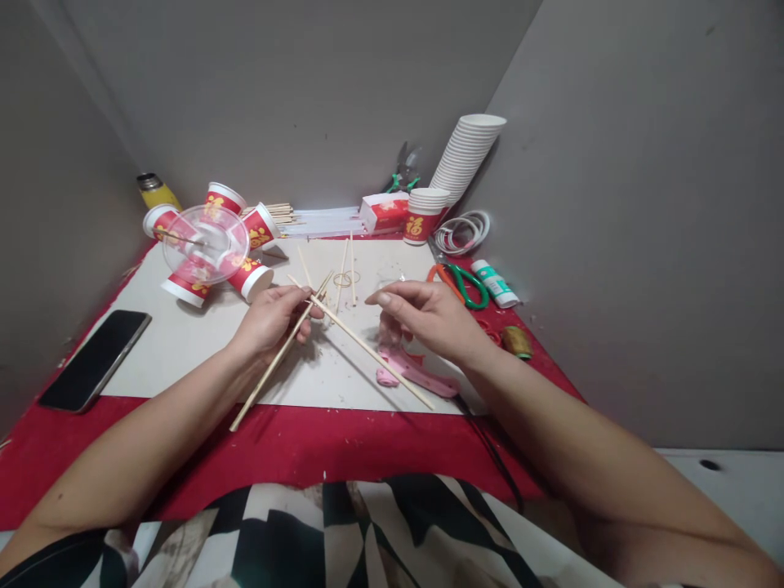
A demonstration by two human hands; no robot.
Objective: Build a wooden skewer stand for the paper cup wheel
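Observation:
My left hand [277,317] pinches wooden sticks [380,356] where they cross near its fingertips. One slants down to the right, and a doubled-looking one runs down to the left past my wrist. To the right, my right hand [429,317] hovers apart from the sticks, thumb and forefinger drawn together; whatever they may hold is too small to make out. Beneath it lies a pink glue gun [422,376], partly hidden, with a black cord. Rubber bands [346,279] and loose sticks [353,273] lie on the white board [202,367] just beyond my hands.
Red-and-white paper cups [254,282] joined to a clear plastic lid [206,245] stand at left, beyond a phone [96,359]. At right are a leaning cup stack [470,155], green-handled scissors [470,287], a white-and-green tube [495,283] and a thread spool [517,342]. Grey walls enclose the table.

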